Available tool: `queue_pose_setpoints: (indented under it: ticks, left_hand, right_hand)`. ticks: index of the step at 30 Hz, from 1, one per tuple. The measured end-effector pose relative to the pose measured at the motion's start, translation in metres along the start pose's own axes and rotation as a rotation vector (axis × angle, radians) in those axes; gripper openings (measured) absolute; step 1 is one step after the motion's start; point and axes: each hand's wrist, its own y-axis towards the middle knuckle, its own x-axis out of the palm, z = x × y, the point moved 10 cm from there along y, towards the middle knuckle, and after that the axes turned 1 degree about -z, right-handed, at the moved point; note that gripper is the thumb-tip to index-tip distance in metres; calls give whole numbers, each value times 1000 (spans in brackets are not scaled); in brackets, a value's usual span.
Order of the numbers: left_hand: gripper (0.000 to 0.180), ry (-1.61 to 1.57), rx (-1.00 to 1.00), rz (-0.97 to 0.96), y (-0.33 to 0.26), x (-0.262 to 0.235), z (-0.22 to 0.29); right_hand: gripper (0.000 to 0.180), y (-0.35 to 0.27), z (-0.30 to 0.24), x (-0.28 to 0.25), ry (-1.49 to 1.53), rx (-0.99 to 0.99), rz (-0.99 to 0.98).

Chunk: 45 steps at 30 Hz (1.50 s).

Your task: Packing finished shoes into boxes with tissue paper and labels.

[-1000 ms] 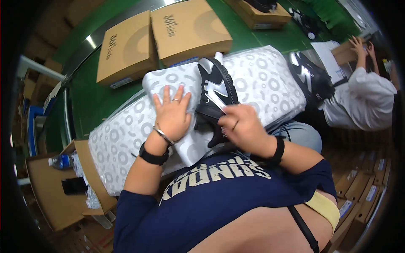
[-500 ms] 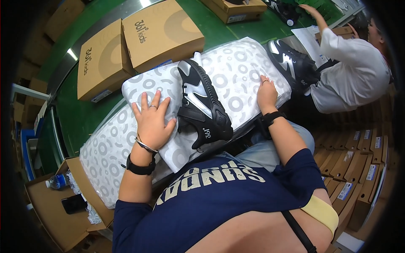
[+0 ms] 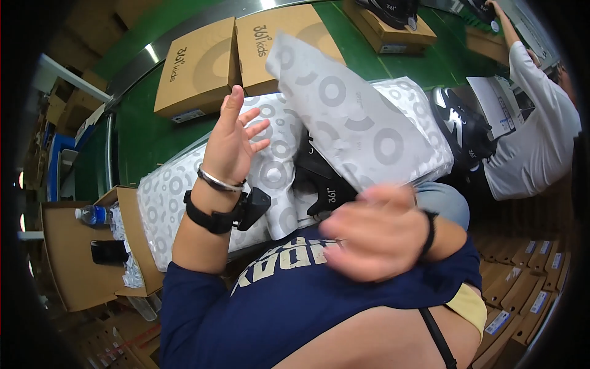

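A black shoe lies on a stack of white wrapping paper printed with grey rings. One raised sheet of wrapping paper slants over the shoe, hiding most of it. Left of the sheet, my left hand is in the air, fingers apart and holding nothing. My right hand is blurred near the sheet's lower end, in front of the shoe's heel; whether it grips the paper cannot be made out. Another black shoe sits at the stack's right end.
Two brown shoeboxes stand behind the stack on a green work surface. Farther right, a shoe rests on another box. An open carton at left holds a bottle and phone. A co-worker in a white shirt is at right.
A sheet has come up and now covers most of the shoe. My left hand has lifted off the paper, and my right hand has moved down toward my body. The view has shifted.
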Motion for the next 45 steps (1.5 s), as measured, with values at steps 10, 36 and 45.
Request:
queue_pose_setpoints:
  ticks: [10, 36, 45]
  left_hand:
    - [84, 446, -2, 225, 48, -64, 15]
    - [66, 711, -135, 109, 128, -99, -20]
    - [99, 760, 71, 39, -12, -67, -86]
  right_hand:
    - [64, -111, 323, 79, 182, 1019, -128]
    - [70, -221, 354, 110, 635, 1745, 650]
    - [93, -204, 155, 130, 1031, 1599, -716]
